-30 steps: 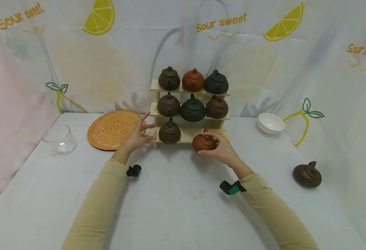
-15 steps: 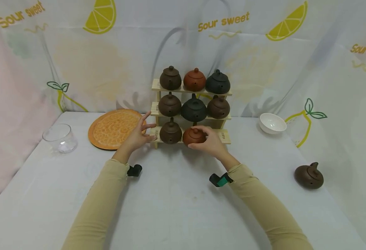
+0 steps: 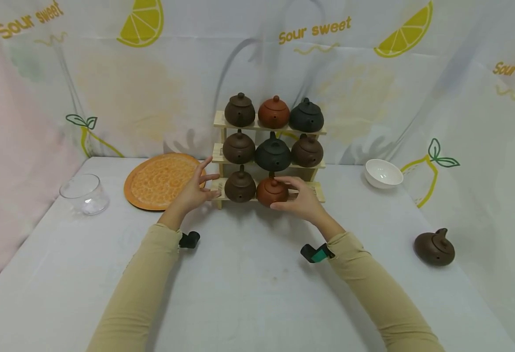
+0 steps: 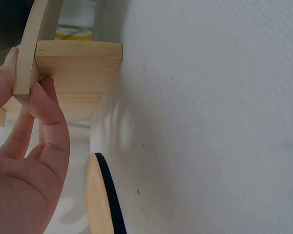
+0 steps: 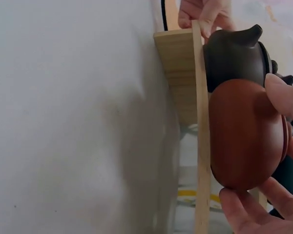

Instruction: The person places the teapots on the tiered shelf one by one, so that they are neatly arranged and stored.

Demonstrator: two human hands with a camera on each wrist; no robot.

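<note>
A small reddish-brown teapot [image 3: 272, 192] sits on the bottom tier of a stepped wooden rack [image 3: 303, 191], right of a dark brown teapot [image 3: 240, 187]. My right hand [image 3: 303, 201] is around its right side; in the right wrist view the thumb and fingers [image 5: 234, 207] lie against opposite sides of the reddish-brown pot. At the rack's left end, my left hand [image 3: 192, 193] pinches the bottom board [image 4: 27, 63] between thumb and fingers. Other teapots fill the two upper tiers, including a dark green one [image 3: 273, 154] and an orange-brown one [image 3: 274, 113].
A round pizza-patterned board [image 3: 162, 182] lies left of the rack, with a clear glass bowl [image 3: 83, 195] further left. On the right are a white bowl [image 3: 383, 174] and a lone brown teapot [image 3: 435, 248]. A printed curtain [image 3: 151, 98] hangs behind the white table.
My right hand has brought the reddish-brown teapot left onto the bottom tier, beside the dark brown one, then shifted slightly back to the right. The left hand stays on the rack.
</note>
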